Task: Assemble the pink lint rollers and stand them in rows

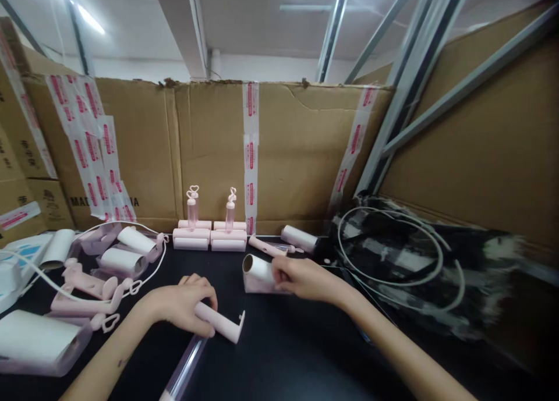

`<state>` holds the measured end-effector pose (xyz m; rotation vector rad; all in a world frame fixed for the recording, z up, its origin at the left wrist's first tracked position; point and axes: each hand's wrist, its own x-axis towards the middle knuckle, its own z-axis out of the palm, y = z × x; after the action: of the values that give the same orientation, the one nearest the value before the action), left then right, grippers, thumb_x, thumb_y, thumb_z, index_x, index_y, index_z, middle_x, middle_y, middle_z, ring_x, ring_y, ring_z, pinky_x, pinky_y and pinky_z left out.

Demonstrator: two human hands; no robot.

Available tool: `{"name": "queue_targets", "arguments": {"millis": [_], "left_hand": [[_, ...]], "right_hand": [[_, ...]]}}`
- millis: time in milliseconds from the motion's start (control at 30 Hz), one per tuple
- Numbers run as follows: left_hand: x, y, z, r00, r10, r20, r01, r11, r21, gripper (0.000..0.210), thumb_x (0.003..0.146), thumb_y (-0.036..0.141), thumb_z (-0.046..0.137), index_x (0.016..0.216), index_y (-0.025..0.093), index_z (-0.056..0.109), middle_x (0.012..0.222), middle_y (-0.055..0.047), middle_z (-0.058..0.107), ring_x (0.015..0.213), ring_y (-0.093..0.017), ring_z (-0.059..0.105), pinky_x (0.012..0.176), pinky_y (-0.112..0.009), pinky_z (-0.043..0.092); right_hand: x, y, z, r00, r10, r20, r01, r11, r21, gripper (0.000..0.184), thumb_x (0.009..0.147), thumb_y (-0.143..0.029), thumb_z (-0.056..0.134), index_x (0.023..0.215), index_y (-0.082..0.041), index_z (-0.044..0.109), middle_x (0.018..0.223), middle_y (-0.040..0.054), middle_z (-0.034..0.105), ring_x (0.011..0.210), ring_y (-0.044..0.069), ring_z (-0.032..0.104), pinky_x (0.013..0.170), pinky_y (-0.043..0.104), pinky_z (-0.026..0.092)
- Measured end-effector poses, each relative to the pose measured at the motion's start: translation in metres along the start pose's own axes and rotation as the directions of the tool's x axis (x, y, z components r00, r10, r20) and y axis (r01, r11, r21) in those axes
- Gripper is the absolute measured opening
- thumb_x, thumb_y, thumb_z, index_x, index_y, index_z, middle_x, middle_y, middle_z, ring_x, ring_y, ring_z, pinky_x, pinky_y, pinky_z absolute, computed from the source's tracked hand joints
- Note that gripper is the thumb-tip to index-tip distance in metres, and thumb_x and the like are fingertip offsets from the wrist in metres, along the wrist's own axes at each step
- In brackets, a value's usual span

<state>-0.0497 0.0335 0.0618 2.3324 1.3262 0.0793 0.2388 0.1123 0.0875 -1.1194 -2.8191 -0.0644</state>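
Black table: tube in left hand, roll at right hand

Left: thumb and fingers wrapped round the pink tube. Long axis ten to four; free end, with upturned hook, juts toward four. Clear rod runs from under the palm toward seven; whether touched, cannot tell.

Right: fingers curled narrow against the roll's right end. Pinched on roll or on its clear tray: hidden. White roll lies between nine and ten from these fingers, axis ten to four, hollow end facing ten.

From left fingers, roll sits at two, near but apart; right hand is the nearer.

Farther out: two pink sets at twelve from left hand, cardboard behind.
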Motion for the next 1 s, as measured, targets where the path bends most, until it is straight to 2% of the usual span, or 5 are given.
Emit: {"name": "queue_targets", "arguments": {"millis": [400, 567, 700, 867, 1000], "left_hand": [[0.015, 0.014, 0.019, 0.93, -0.026, -0.367, -0.022, 0.992, -0.126, 0.05, 0.077, 0.049, 0.055, 0.121, 0.027, 0.045, 0.123, -0.006, 0.049, 0.12, -0.029, 0.036, 0.101, -0.047, 0.027], [0.039, 0.032, 0.025, 0.81, -0.002, -0.587, -0.163, 0.96, -0.229, 0.048, 0.08, 0.041, 0.055, 0.124, 0.025, 0.042, 0.129, -0.008, 0.047, 0.124, -0.028, 0.037, 0.104, -0.048, 0.026], [0.059, 0.053, 0.023, 0.825, 0.043, -0.563, -0.343, 0.83, -0.439, 0.077, 0.077, 0.037, 0.061, 0.138, 0.023, 0.016, 0.136, -0.015, 0.041, 0.122, -0.028, 0.043, 0.098, -0.044, 0.037], [0.061, 0.035, 0.02, 0.738, 0.103, -0.667, -0.194, 0.979, -0.064, 0.068, 0.08, 0.026, 0.054, 0.139, 0.021, 0.019, 0.132, -0.014, 0.046, 0.119, -0.029, 0.045, 0.097, -0.046, 0.038], [0.054, 0.002, 0.024, 0.685, 0.187, -0.704, 0.096, 0.935, 0.341, 0.056, 0.08, 0.016, 0.045, 0.134, 0.018, 0.032, 0.117, -0.013, 0.054, 0.105, -0.03, 0.05, 0.088, -0.046, 0.043]], "right_hand": [[0.009, -0.007, 0.011, 0.941, -0.1, -0.324, 0.238, 0.876, 0.42, 0.045, 0.075, -0.052, 0.062, 0.107, -0.02, 0.06, 0.114, 0.0097, 0.058, 0.112, 0.027, 0.049, 0.096, 0.038, 0.036], [0.003, -0.016, -0.001, 0.817, 0.265, -0.512, 0.301, 0.561, 0.771, 0.048, 0.081, -0.056, 0.052, 0.113, -0.021, 0.054, 0.106, 0.0087, 0.06, 0.1, 0.024, 0.054, 0.089, 0.037, 0.042], [0.006, -0.034, 0.016, 0.879, 0.324, -0.35, 0.268, 0.273, 0.924, 0.054, 0.089, -0.059, 0.031, 0.119, -0.02, 0.052, 0.1, 0.0086, 0.062, 0.093, 0.022, 0.056, 0.082, 0.035, 0.045], [0.014, -0.023, 0.025, 0.893, 0.304, -0.333, -0.089, 0.843, 0.531, 0.06, 0.095, -0.048, 0.012, 0.105, -0.018, 0.062, 0.105, 0.0094, 0.059, 0.093, 0.019, 0.054, 0.081, 0.033, 0.041], [0.021, -0.005, 0.02, 0.949, 0.267, -0.17, -0.224, 0.946, 0.232, 0.041, 0.077, -0.05, 0.057, 0.056, -0.016, 0.067, 0.07, 0.01, 0.064, 0.08, 0.026, 0.057, 0.075, 0.035, 0.039]]}}
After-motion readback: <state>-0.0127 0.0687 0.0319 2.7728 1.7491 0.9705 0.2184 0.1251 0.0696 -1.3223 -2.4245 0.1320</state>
